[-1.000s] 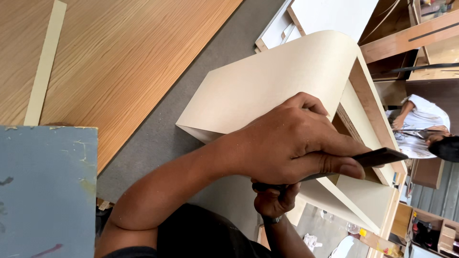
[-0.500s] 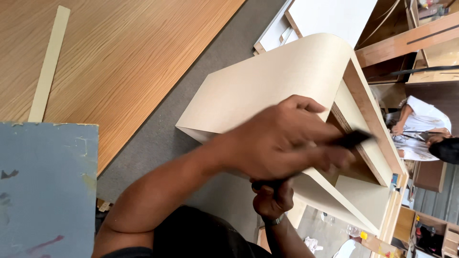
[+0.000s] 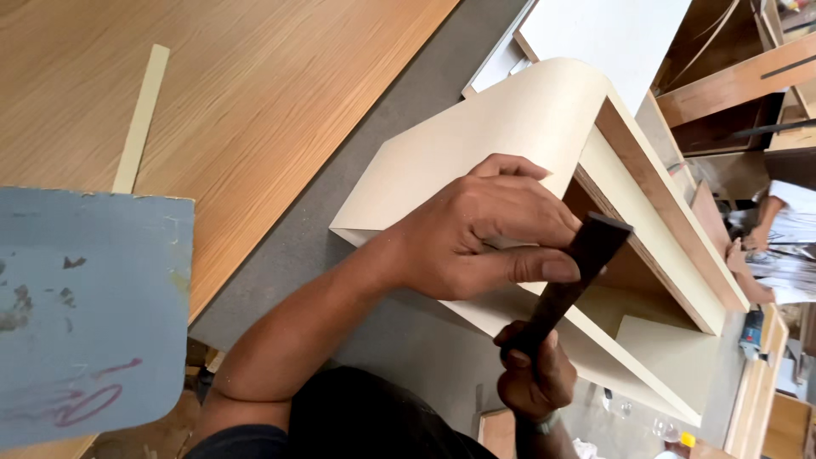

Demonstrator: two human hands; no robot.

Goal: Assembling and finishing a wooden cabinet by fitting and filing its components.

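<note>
A cream laminated box-shaped cabinet piece [image 3: 476,144] with raw brown board edges lies tilted on a grey surface [image 3: 399,331]. A dark flat file [image 3: 565,285] rests slanted against its open front edge. My left hand [image 3: 484,229] pinches the file's upper end between thumb and fingers, and its palm lies over the cream face. Below it, my right hand [image 3: 531,374], with a band on the wrist, grips the file's lower end. The file's lower part is hidden inside that fist.
A large wood-grain panel [image 3: 255,93] with a loose cream edge strip [image 3: 140,119] fills the upper left. A blue-grey board [image 3: 85,314] stands close at the left. A white panel [image 3: 612,34] lies behind. Another person [image 3: 786,242] sits at the right by wooden shelves.
Both hands and the file have pulled back to the left along the cabinet's edge. The file's tip now points more steeply upward than a second ago.
</note>
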